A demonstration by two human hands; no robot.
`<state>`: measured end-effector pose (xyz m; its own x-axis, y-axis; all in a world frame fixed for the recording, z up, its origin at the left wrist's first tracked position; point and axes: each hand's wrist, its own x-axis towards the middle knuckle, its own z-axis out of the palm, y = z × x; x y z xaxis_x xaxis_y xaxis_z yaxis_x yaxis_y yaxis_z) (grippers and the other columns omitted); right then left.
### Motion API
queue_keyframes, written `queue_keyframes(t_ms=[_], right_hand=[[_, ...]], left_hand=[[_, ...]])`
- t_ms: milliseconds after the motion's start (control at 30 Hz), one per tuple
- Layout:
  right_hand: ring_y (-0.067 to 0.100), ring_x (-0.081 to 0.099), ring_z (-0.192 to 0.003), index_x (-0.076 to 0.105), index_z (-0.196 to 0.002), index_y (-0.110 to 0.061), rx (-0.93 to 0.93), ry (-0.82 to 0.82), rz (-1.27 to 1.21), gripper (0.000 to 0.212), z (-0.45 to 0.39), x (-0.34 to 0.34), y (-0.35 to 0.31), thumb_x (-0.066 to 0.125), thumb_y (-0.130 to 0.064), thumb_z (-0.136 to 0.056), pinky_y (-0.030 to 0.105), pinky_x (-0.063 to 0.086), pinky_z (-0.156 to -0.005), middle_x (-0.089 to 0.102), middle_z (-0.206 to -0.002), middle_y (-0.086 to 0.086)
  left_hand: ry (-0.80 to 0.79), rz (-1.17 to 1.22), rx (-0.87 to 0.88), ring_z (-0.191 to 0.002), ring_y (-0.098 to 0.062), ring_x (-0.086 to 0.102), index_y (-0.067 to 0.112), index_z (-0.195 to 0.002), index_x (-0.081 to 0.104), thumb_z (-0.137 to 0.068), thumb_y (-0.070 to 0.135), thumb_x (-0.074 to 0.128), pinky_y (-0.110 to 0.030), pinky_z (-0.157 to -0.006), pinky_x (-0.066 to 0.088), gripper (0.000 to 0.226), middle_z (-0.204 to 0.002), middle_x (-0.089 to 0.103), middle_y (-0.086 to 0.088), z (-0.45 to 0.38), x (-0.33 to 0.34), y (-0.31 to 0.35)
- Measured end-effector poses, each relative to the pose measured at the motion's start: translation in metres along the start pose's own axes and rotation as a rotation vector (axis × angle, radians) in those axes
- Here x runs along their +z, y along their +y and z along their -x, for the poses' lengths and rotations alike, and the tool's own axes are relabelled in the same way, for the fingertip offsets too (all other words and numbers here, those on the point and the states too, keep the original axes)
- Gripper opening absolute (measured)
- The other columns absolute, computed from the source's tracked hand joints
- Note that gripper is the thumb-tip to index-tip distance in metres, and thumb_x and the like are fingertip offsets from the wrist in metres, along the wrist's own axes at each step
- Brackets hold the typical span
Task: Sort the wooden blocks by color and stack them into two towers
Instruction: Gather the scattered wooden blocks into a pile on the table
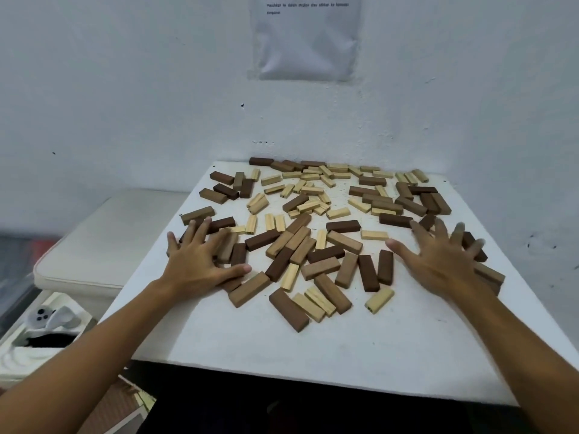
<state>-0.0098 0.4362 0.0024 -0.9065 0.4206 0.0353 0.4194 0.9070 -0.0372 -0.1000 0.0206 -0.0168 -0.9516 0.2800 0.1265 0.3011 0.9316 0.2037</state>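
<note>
- Dozens of wooden blocks [316, 233] lie scattered flat across the far and middle parts of a white table [282, 349]; none is stacked into a tower.
- 3 tones show: dark brown blocks [342, 226], mid-brown blocks [320, 268] and pale blocks [379, 301], all mixed together.
- The pale blocks gather most thickly at the far centre of the table; dark ones sit along the far left, the far right and through the middle.
- A loose cluster of mid-brown and dark blocks fills the near centre, between the 2 hands.
- The left hand [200, 261] lies palm down at the left side of the table, fingers spread and nearly straight, resting on several brown blocks; the thumb points right along the table surface. It grips nothing.
- The right hand [445, 258] lies palm down at the right side, fingers splayed wide over dark blocks near the right edge; the fingertips are blurred. It holds nothing, and whether it touches the blocks beneath cannot be told.
- Both bare forearms reach in from the near corners of the view.
- The near strip of the table bears only small dark specks.
- A white wall [125, 89] stands just behind the table's far edge, with a sheet of paper [308, 36] fixed to it, bearing lines of small print too blurred to read.
- A pale cushion [103, 239] lies to the left of the table.
- Nearer on the left, a white controller [51, 317] with dark buttons sits in a box.
</note>
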Motion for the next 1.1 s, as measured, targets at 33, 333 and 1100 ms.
queue_keyframes(t_ms=[33, 333, 1100], right_hand=[[0.044, 0.006, -0.146, 0.021, -0.153, -0.037, 0.011, -0.039, -0.001, 0.100, -0.003, 0.003, 0.000, 0.003, -0.091, -0.071, 0.072, 0.002, -0.111, 0.013, -0.162, 0.013], [0.038, 0.011, -0.147, 0.027, -0.151, -0.035, -0.238, -0.036, -0.124, 0.085, 0.000, 0.017, -0.054, 0.009, -0.080, -0.081, 0.053, 0.007, -0.118, 0.016, -0.162, 0.011], [0.036, 0.014, -0.146, 0.035, -0.149, -0.030, 0.134, 0.081, -0.168, 0.068, -0.028, -0.005, 0.018, 0.036, -0.068, -0.091, 0.060, 0.014, -0.115, 0.023, -0.159, 0.009]], left_hand=[[-0.003, -0.004, 0.004, -0.150, -0.025, 0.000, 0.040, -0.149, 0.029, -0.050, 0.105, 0.016, -0.062, -0.115, -0.001, 0.119, -0.163, 0.010, 0.000, -0.001, 0.001, 0.001], [-0.048, 0.043, 0.081, -0.150, -0.023, -0.002, 0.042, -0.148, 0.028, -0.050, 0.103, 0.019, -0.057, -0.116, -0.005, 0.116, -0.162, 0.012, 0.002, -0.019, 0.006, 0.029], [0.195, 0.119, -0.107, -0.135, -0.036, 0.033, 0.026, -0.125, 0.061, -0.063, 0.092, 0.024, -0.053, -0.106, 0.028, 0.098, -0.142, 0.047, -0.014, -0.050, -0.012, -0.024]])
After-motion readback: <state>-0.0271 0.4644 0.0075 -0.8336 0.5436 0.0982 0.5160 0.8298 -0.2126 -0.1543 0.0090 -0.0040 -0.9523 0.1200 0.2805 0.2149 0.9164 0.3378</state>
